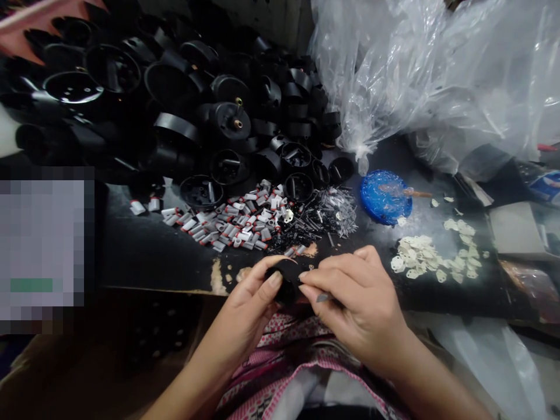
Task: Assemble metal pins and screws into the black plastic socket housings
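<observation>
While hands (251,294) (359,294) hold dark parts (286,284), label (548,185) blurred

Rear left of the table (144,256): heap of cup-shaped parts (227,119). Before it, near centre: pile of short tubes (236,219), with springs (310,224) adjoining at right and pins (345,213) beyond those. Right of the pins: dish (371,210), stick (422,193) extending rightward from it. Flat plates (417,256) lie forward and right of the dish; plastic bags (380,76) behind it. Left hand (256,294), holding one cup (286,283), and right hand (356,291) are at the front edge.
</observation>
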The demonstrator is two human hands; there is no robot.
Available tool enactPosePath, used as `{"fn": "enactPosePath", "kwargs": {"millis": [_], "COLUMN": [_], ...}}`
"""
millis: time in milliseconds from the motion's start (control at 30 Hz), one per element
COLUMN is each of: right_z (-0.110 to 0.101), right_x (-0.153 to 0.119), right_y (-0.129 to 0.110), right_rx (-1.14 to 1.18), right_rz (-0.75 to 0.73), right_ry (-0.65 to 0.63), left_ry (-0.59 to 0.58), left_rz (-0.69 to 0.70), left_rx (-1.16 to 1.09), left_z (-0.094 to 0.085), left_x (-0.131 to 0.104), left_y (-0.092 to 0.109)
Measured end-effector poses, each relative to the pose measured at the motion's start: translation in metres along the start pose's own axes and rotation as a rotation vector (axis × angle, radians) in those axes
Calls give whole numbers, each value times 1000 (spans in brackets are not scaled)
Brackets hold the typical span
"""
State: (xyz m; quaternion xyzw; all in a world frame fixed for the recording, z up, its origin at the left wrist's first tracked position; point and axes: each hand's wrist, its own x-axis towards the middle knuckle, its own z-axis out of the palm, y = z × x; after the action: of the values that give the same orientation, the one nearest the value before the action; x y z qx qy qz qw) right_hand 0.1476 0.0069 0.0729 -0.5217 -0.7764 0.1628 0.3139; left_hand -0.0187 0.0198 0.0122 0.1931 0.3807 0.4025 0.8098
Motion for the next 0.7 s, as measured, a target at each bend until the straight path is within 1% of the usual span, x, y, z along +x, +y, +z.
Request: {"fn": "enactPosePath", "kwargs": {"millis": [67, 100, 233, 267, 333, 433, 533, 600, 667, 700], "right_z": [-4, -6, -16, -18, -21, -22, -24, -28, -30, -31], "right_x": [2, 3, 6, 6, 6, 8, 11, 10, 7, 4], "right_y": [0, 0, -1, -1, -2, -3, -4, -2, 1, 3], "right_rx": [13, 44, 123, 131, 155, 163, 166, 279, 548, 717], "right_rz": [7, 39, 254, 279, 275, 257, 317, 403, 508, 560], "right_ry": [-47, -87, -313, -365, -445, -501, -517, -552, -628, -666], "left_ry": [24, 42, 160, 186, 198, 125, 23, -35, -92, -138], "left_rz": [-4, -3, 59, 79, 90, 62, 94, 194, 397, 508], "left_rx": [13, 21, 62, 78, 121, 224, 455, 673, 822, 843], "left_z": [-1, -1, -5, -6, -9, -16, -24, -29, -34, -35], "left_x": [0, -1, -3, -4, -5, -4, -3, -5, -9, -12], "left_y": [1, 2, 9, 11, 13, 14, 17, 21, 23, 22]}}
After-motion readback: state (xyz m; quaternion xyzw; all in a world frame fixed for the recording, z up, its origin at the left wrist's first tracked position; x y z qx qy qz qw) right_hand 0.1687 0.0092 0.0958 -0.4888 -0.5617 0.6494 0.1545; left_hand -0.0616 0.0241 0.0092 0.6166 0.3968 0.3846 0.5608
